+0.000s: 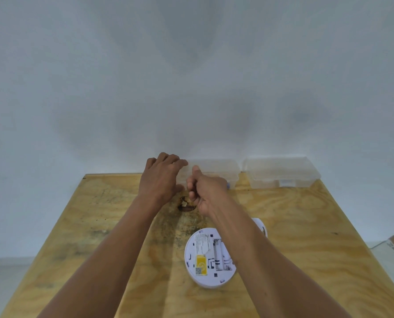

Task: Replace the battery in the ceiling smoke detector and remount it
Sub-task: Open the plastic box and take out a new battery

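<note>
r hand (206,191) contents hidden, maybe batteries

The right arm (249,244) hides part of the smoke detector (208,258); the detector's label print is too small to read.

- Smoke detector (208,258): round, white, lying back-up on plywood table (99,226); yellow label, battery bay open, cells not discernible.
- Second white round piece (260,227) just beyond it, mostly hidden by forearm.

Both arms reach forward; left hand (161,177) spread with fingers bent, right hand (206,191) curled, thumb raised
</note>
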